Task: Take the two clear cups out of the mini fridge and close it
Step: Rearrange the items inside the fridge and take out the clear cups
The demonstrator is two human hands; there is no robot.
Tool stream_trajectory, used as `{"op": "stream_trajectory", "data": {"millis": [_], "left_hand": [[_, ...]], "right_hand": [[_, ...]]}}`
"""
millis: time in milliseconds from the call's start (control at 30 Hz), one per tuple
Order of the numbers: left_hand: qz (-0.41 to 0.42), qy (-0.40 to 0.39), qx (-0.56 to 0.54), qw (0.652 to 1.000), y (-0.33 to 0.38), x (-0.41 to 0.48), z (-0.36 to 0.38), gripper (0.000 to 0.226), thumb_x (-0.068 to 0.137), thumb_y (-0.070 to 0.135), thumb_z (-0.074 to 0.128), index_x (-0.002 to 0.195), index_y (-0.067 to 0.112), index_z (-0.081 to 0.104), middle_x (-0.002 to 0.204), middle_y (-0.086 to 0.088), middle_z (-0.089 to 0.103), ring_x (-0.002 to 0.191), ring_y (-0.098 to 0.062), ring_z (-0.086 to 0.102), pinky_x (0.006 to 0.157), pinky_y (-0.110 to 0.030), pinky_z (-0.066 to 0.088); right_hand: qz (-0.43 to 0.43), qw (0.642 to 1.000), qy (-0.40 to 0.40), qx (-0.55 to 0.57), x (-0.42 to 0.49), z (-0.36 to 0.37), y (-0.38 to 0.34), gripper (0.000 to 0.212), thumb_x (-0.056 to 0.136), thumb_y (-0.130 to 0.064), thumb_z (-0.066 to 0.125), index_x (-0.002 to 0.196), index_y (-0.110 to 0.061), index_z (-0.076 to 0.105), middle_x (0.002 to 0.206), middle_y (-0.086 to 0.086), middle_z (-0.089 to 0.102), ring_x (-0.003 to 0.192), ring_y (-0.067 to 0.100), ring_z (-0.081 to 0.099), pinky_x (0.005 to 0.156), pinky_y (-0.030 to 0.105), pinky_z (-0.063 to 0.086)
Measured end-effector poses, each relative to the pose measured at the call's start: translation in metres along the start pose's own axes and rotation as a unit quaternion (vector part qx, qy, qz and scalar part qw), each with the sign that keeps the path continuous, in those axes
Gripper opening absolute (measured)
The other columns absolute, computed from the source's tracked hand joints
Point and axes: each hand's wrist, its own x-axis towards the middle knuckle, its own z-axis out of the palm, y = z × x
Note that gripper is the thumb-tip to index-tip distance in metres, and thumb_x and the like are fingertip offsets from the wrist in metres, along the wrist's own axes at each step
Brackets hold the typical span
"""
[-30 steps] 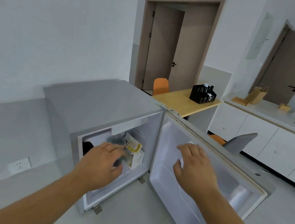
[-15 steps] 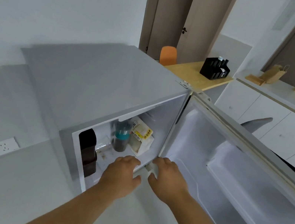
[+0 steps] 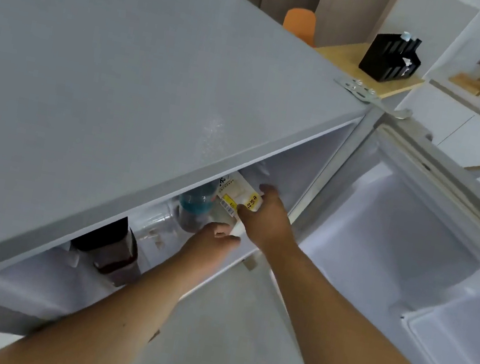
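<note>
Inside the open mini fridge (image 3: 160, 79), under the grey top's front edge, both hands now reach past the sill; half a second ago they sat together at the sill. Camera has dropped closer and lower, so the top panel covers most of the upper interior.

Right hand (image 3: 264, 217): wrapped around the white and yellow carton (image 3: 238, 195) at the right of the shelf, fingers over its far top corner, thumb side on its near face. Earlier the carton stood untouched.

Left hand (image 3: 209, 242): at 7 o'clock of the right hand, fingers loosely extended, gripping nothing, fingertips just short of the teal-banded cup (image 3: 196, 206).

Clear cup (image 3: 155, 221): on the shelf at 9 o'clock of the left hand, beside the teal-banded cup, faint and partly blurred. A second clear cup cannot be made out. Dark jar (image 3: 112, 251) stands at the left, near the front edge.

Door (image 3: 412, 242) swung wide at 3 o'clock, its inner liner facing up. Bare shelf between dark jar and left forearm; open floor (image 3: 224, 322) below the sill between the two forearms.
</note>
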Motion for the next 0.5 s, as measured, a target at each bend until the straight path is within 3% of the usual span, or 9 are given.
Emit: {"op": "stream_trajectory", "data": {"millis": [67,100,167,200,267,333,433,500], "left_hand": [[-0.068,-0.045,-0.129,0.988,-0.001,0.01,0.006,0.029,0.101,0.028,0.048,0.129,0.03,0.054,0.129,0.006,0.059,0.12,-0.019,0.06,0.101,-0.041,0.049],[-0.093,-0.034,-0.187,0.977,-0.002,0.013,0.01,0.027,0.102,0.025,0.048,0.128,0.029,0.056,0.128,0.004,0.061,0.118,-0.022,0.062,0.097,-0.042,0.052],[-0.103,0.016,-0.263,0.959,-0.003,0.021,0.019,0.032,0.099,0.021,0.056,0.131,0.022,0.057,0.129,-0.004,0.065,0.108,-0.025,0.066,0.088,-0.043,0.055],[-0.08,0.042,-0.268,0.959,-0.001,0.024,0.024,0.038,0.097,0.02,0.059,0.135,0.021,0.055,0.128,-0.006,0.066,0.106,-0.025,0.066,0.089,-0.044,0.056],[-0.003,0.091,-0.192,0.977,0.002,0.029,0.03,0.053,0.097,0.019,0.061,0.146,0.027,0.041,0.123,0.0,0.062,0.107,-0.021,0.064,0.095,-0.044,0.055],[0.03,0.115,-0.105,0.987,0.005,0.031,0.034,0.065,0.098,0.019,0.06,0.153,0.03,0.028,0.122,0.006,0.055,0.109,-0.017,0.059,0.094,-0.037,0.052],[-0.031,0.086,-0.162,0.982,0.004,0.03,0.032,0.063,0.097,0.011,0.059,0.152,0.025,0.032,0.135,-0.007,0.057,0.122,-0.024,0.057,0.105,-0.046,0.047],[-0.06,0.055,-0.194,0.978,0.0,0.026,0.027,0.052,0.1,0.012,0.054,0.149,0.019,0.039,0.134,-0.013,0.056,0.124,-0.027,0.056,0.11,-0.049,0.044]], "right_hand": [[0.042,0.998,-0.028,0.047,0.018,0.01,0.004,0.022,0.094,-0.019,0.068,0.113,-0.01,0.063,0.105,0.016,0.072,0.087,0.036,0.073,0.076,0.047,0.061],[0.067,0.994,-0.038,0.084,0.023,0.013,0.006,0.008,0.095,-0.014,0.065,0.101,-0.008,0.065,0.095,0.02,0.073,0.079,0.039,0.074,0.072,0.053,0.062],[0.073,0.989,-0.012,0.129,0.024,0.017,0.009,0.014,0.097,-0.012,0.063,0.083,-0.012,0.062,0.083,0.018,0.07,0.071,0.038,0.073,0.067,0.057,0.061],[0.036,0.991,0.025,0.125,0.022,0.019,0.01,0.019,0.097,-0.014,0.062,0.079,-0.016,0.058,0.08,0.013,0.068,0.07,0.036,0.072,0.065,0.054,0.06],[-0.044,0.99,0.094,0.098,0.012,0.02,0.012,0.02,0.098,-0.021,0.058,0.08,-0.022,0.052,0.082,0.004,0.063,0.072,0.026,0.068,0.061,0.044,0.059],[-0.041,0.989,0.103,0.096,0.009,0.022,0.017,0.018,0.101,-0.022,0.054,0.084,-0.025,0.05,0.084,0.003,0.063,0.074,0.023,0.067,0.061,0.043,0.059],[0.061,0.986,0.036,0.15,0.016,0.018,0.019,0.012,0.1,-0.017,0.052,0.088,-0.017,0.055,0.086,0.012,0.069,0.077,0.031,0.07,0.07,0.047,0.06],[0.044,0.988,0.015,0.147,0.015,0.015,0.019,0.007,0.097,-0.017,0.053,0.093,-0.018,0.058,0.088,0.007,0.07,0.076,0.024,0.069,0.061,0.029,0.055]]}}
